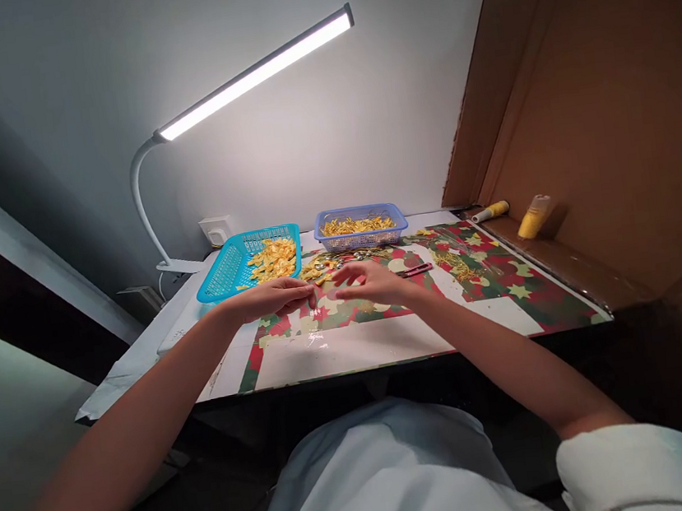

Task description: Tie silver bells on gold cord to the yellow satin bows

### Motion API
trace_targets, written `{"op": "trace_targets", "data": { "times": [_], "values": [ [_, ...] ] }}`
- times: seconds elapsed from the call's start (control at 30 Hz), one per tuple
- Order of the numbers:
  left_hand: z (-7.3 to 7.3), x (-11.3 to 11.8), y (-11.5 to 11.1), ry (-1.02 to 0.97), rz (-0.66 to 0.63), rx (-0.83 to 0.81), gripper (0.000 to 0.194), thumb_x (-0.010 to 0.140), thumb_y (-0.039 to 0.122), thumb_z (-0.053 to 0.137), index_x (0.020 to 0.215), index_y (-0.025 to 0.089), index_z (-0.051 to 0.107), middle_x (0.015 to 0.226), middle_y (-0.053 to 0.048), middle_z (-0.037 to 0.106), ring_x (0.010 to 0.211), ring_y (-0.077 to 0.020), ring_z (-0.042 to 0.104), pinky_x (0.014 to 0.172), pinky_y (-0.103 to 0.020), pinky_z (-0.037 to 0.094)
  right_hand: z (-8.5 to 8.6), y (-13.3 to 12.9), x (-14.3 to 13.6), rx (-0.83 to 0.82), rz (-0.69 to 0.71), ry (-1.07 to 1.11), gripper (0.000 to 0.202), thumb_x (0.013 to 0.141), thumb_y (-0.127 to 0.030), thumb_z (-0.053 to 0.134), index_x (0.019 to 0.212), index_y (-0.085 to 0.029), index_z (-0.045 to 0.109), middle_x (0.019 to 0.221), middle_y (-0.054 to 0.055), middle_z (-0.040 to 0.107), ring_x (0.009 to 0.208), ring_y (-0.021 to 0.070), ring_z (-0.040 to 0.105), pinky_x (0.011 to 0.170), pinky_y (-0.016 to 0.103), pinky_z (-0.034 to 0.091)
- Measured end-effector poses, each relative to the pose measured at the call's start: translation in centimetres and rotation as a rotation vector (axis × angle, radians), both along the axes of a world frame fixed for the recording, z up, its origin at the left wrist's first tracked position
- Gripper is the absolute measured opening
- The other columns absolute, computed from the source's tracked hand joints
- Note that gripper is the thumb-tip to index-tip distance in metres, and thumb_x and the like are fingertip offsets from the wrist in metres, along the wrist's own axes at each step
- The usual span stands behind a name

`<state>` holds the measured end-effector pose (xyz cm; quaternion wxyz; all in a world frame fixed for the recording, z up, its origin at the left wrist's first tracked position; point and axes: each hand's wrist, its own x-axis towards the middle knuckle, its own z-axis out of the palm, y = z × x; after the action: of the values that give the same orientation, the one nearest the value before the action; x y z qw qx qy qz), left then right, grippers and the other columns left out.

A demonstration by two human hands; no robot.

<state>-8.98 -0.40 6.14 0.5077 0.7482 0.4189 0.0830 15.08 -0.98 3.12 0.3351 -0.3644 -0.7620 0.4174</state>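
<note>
My left hand (280, 296) is over the middle of the table, its fingers pressed together in a pinch. What lies between those fingertips, if anything, is too small to make out. Facing it, my right hand (371, 282) holds its thumb and forefinger apart, with nothing visible between them. Just beyond both hands lies a loose pile of yellow pieces (316, 268) mixed with small shiny bits. A small cutting tool with a pinkish handle (417, 269) lies right of my right hand, its near end partly hidden by that hand.
A turquoise basket (211, 288) holds yellow fabric-like pieces; a purple basket (362, 240) holds yellow strands. Loose yellow strands (459, 264) lie on the patterned table cover (519, 291). A lamp (256, 73) shines overhead. Cardboard (584, 109) walls the right side, near two yellow-filled tubes (533, 217).
</note>
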Motion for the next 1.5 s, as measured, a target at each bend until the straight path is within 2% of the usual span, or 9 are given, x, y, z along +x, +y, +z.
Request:
{"op": "trace_targets", "data": {
  "times": [0.1,0.23,0.37,0.53,0.7,0.97,1.17,1.37,1.5],
  "values": [
    [0.2,0.2,-0.2,-0.001,-0.019,-0.002,0.049,0.088,0.060,0.048,0.078,0.015,0.068,0.056,0.005,0.025,0.049,-0.0089,0.019,0.045,-0.024,0.018,-1.1,0.2,-2.1,-0.054,0.095,0.056,0.034,0.067,-0.026,0.079,0.098,-0.019,0.066,0.091,0.005,0.070,0.091,0.0187,0.065,0.079,0.030,0.050],
    [0.4,0.3,-0.4,0.012,-0.023,0.000,0.052,0.086,0.062,0.049,0.077,0.015,0.069,0.056,0.005,0.024,0.049,-0.0087,0.018,0.045,-0.024,0.018,-1.7,0.8,-2.7,-0.090,0.087,0.100,0.029,0.067,-0.022,0.077,0.093,-0.018,0.064,0.075,0.001,0.068,0.078,0.0170,0.065,0.071,0.029,0.050],
    [0.5,0.2,-0.4,0.038,-0.016,0.000,0.052,0.085,0.063,0.049,0.078,0.015,0.069,0.057,0.005,0.026,0.050,-0.0091,0.020,0.045,-0.023,0.020,-1.3,0.9,-1.0,-0.106,0.136,0.027,0.031,0.066,-0.021,0.078,0.094,-0.017,0.064,0.074,0.001,0.067,0.075,0.0156,0.065,0.070,0.027,0.050],
    [0.7,-0.2,-0.1,0.071,-0.019,-0.002,0.049,0.087,0.061,0.049,0.080,0.016,0.069,0.057,0.004,0.026,0.051,-0.0101,0.021,0.045,-0.023,0.022,0.3,1.6,1.9,-0.208,0.225,-0.250,0.036,0.064,-0.022,0.079,0.097,-0.016,0.067,0.075,0.001,0.068,0.070,0.0136,0.063,0.063,0.024,0.046],
    [0.7,-1.0,0.4,0.076,-0.014,-0.019,0.044,0.086,0.057,0.052,0.077,0.017,0.069,0.057,0.003,0.026,0.049,-0.0100,0.021,0.045,-0.024,0.021,1.5,2.6,3.8,-0.237,0.192,-0.453,0.038,0.056,-0.021,0.084,0.091,-0.017,0.070,0.072,0.000,0.069,0.068,0.0128,0.062,0.061,0.023,0.042],
    [0.4,-2.7,0.8,0.089,0.045,-0.013,0.046,0.083,0.060,0.054,0.073,0.017,0.065,0.057,0.004,0.026,0.049,-0.0090,0.019,0.044,-0.024,0.019,0.9,3.0,5.6,-0.459,0.196,-0.342,0.023,0.055,-0.030,0.085,0.070,-0.017,0.073,0.069,0.001,0.072,0.073,0.0158,0.067,0.065,0.025,0.048],
    [0.5,-4.2,0.8,0.127,0.095,-0.039,0.046,0.082,0.062,0.054,0.075,0.018,0.066,0.058,0.004,0.024,0.050,-0.0101,0.015,0.045,-0.025,0.015,-0.3,4.3,6.9,-0.533,0.196,-0.332,0.032,0.047,-0.034,0.088,0.071,-0.018,0.075,0.072,0.002,0.074,0.074,0.0152,0.068,0.066,0.024,0.049],
    [0.8,-5.8,0.6,0.174,0.168,-0.057,0.044,0.083,0.059,0.054,0.077,0.018,0.067,0.061,0.004,0.019,0.053,-0.0105,0.013,0.047,-0.025,0.012,-0.9,4.8,7.7,-0.553,0.239,-0.357,0.037,0.050,-0.039,0.087,0.074,-0.015,0.074,0.067,0.002,0.072,0.065,0.0120,0.065,0.061,0.022,0.047],
    [0.8,-6.6,0.4,0.194,0.150,-0.050,0.043,0.087,0.058,0.049,0.080,0.019,0.067,0.062,0.004,0.019,0.056,-0.0110,0.012,0.050,-0.025,0.012,-0.9,4.6,7.8,-0.614,0.236,-0.327,0.037,0.049,-0.038,0.088,0.072,-0.014,0.070,0.067,0.002,0.071,0.071,0.0143,0.068,0.060,0.021,0.046]
  ]
}}
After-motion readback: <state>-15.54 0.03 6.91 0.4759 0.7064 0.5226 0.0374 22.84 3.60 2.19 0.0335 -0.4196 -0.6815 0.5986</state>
